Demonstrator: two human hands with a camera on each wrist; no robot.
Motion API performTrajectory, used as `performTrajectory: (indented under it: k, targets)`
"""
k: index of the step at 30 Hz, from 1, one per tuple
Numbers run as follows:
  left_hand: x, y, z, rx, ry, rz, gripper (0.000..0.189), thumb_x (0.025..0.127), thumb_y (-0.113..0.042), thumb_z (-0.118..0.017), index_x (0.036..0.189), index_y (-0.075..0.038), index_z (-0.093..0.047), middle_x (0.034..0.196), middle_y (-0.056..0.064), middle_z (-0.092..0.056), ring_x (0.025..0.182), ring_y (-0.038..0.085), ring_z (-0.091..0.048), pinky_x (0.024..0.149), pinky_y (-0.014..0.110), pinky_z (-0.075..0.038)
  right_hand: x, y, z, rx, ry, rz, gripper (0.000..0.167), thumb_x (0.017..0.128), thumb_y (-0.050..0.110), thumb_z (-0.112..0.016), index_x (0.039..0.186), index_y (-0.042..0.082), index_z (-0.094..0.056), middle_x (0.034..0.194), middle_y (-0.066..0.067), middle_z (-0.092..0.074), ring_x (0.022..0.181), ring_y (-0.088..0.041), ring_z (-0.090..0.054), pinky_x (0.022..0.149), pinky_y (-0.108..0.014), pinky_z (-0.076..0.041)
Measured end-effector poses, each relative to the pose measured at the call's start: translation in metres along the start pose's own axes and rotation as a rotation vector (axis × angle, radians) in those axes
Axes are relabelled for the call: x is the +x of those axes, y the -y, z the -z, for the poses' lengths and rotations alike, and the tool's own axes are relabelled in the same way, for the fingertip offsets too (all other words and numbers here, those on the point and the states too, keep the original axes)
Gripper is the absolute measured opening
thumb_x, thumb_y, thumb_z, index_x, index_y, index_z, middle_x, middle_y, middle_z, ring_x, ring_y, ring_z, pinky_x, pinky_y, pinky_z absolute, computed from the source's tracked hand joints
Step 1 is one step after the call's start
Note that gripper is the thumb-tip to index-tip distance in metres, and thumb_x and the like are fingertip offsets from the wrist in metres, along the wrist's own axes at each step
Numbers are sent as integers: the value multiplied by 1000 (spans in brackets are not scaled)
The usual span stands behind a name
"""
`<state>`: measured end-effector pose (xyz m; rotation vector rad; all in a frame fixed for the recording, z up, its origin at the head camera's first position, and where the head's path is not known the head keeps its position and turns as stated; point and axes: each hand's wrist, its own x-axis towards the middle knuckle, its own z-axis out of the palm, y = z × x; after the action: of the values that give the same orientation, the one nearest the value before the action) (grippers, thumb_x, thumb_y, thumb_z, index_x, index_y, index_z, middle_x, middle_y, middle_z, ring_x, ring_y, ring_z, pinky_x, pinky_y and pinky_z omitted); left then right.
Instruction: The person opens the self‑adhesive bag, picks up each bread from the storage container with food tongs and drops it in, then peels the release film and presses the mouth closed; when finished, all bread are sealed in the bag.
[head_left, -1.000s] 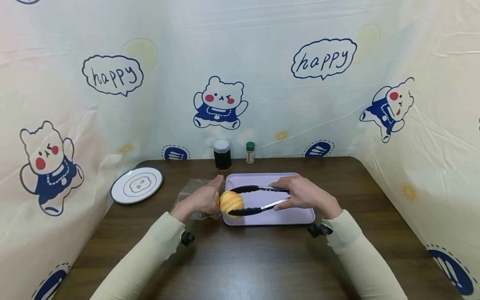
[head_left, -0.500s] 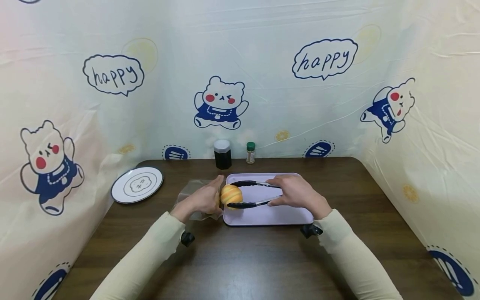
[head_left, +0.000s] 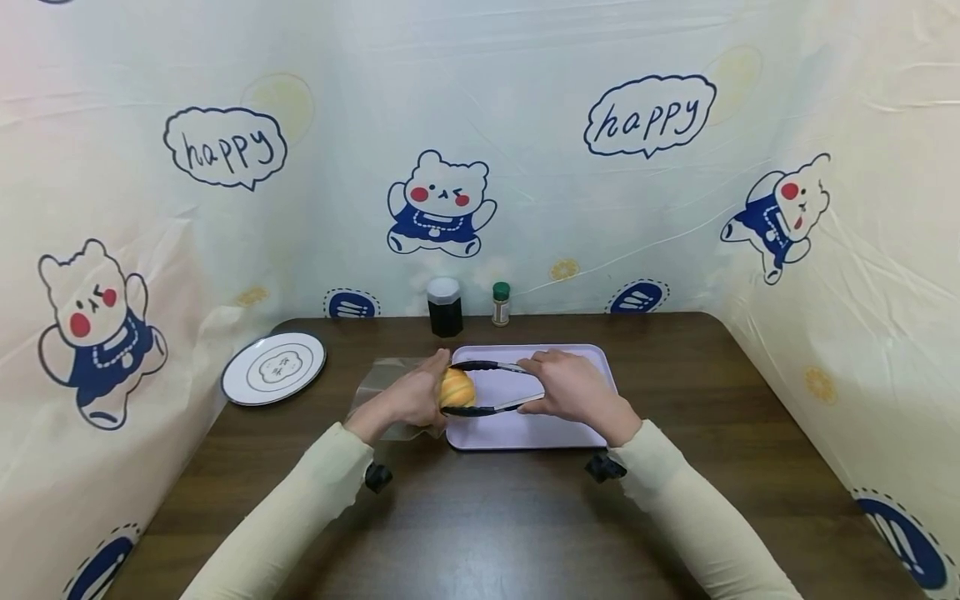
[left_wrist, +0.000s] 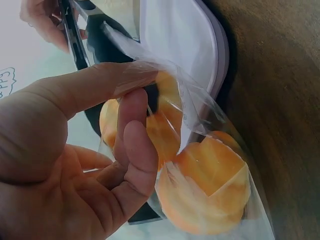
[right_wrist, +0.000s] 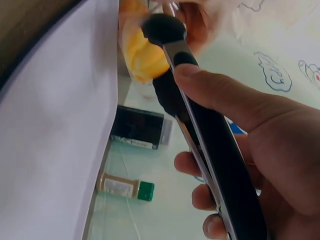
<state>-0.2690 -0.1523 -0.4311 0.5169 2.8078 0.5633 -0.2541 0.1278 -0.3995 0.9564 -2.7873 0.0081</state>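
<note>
My left hand [head_left: 412,397] pinches the mouth of a clear plastic bag [head_left: 372,379] between thumb and fingers. One round, yellow-orange ridged bun [left_wrist: 205,212] lies inside the bag in the left wrist view. My right hand [head_left: 573,392] grips a pair of black and silver tongs [head_left: 491,408], thumb on one arm and fingers on the other. Between the tong heads sits a second bun [head_left: 459,389], right at the bag's mouth and beside my left fingers. Beneath both hands' work lies the left end of a lilac tray [head_left: 525,435].
A white plate [head_left: 251,379] with a dark rim stands at the table's left edge. Behind the tray are a dark jar [head_left: 446,318] with a pale lid and a small green-capped shaker bottle [head_left: 501,312]. A printed curtain [head_left: 540,225] surrounds the table.
My right hand has moved left with the tongs, carrying the bun from the tray's left end against my left hand and the bag's mouth. The left hand has stayed nearly still.
</note>
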Motion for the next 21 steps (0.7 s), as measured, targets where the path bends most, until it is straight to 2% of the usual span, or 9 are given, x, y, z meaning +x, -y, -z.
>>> performTrajectory:
  k: [7, 15, 21]
  targets:
    - [-1, -1, 0, -5, -19, 23, 127, 66, -18, -90, 160, -6, -6, 169, 10, -6, 154, 30, -20, 125, 43, -24, 1, 4, -2, -2, -7, 18, 70, 75, 57, -81, 129, 16, -67, 111, -3, -72, 97, -21, -70, 79, -38, -60]
    - [-2, -3, 0, -29, -20, 30, 125, 70, -22, -90, 160, -7, -5, 169, 9, -5, 153, 30, -22, 122, 44, -29, 4, 10, -4, 55, 26, -87, 69, 76, 58, -80, 127, 15, -67, 109, -3, -72, 96, -21, -69, 81, -39, -59]
    - [-3, -1, 0, -29, -31, 48, 126, 70, -27, -91, 161, -8, -5, 169, 9, -4, 152, 32, -24, 123, 47, -26, 4, 8, -5, 84, 36, -79, 71, 74, 59, -80, 128, 13, -67, 111, -5, -72, 98, -23, -69, 82, -41, -59]
